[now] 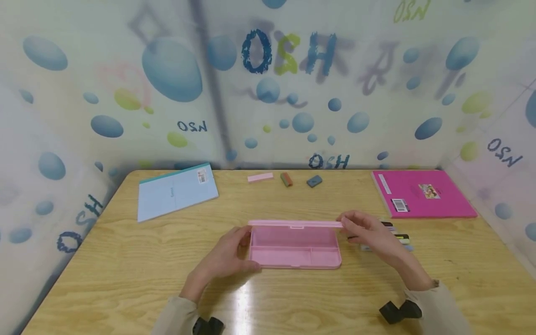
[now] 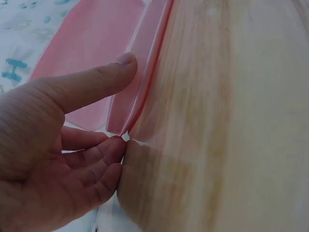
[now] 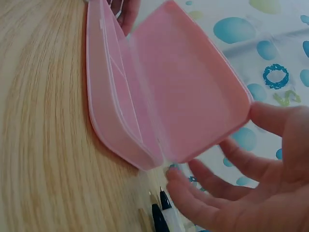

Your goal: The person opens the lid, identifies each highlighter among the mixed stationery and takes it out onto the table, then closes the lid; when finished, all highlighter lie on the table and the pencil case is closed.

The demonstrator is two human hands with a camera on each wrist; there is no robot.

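A pink plastic pencil case (image 1: pixel 280 257) lies on the table with its lid (image 3: pixel 193 82) raised. Inside, thin dividers split it into compartments, and none of those seen holds anything. My left hand (image 1: pixel 228 253) holds the case at its left end, its thumb (image 2: pixel 104 82) along the front wall and its fingers bent at the corner. At the lid's right corner, my right hand (image 1: pixel 374 237) pinches the edge between thumb and forefinger, with the other fingers spread below. Several pens (image 1: pixel 403 239) lie beneath and beside that hand, partly hidden by it.
At the back left is a light blue notebook (image 1: pixel 177 195), at the back right a magenta book (image 1: pixel 423 195). Between them lie a pink bar (image 1: pixel 260 177), a small orange and green block (image 1: pixel 286 179) and a dark blue-grey block (image 1: pixel 314 181). A patterned curtain (image 1: pixel 268 116) hangs behind.
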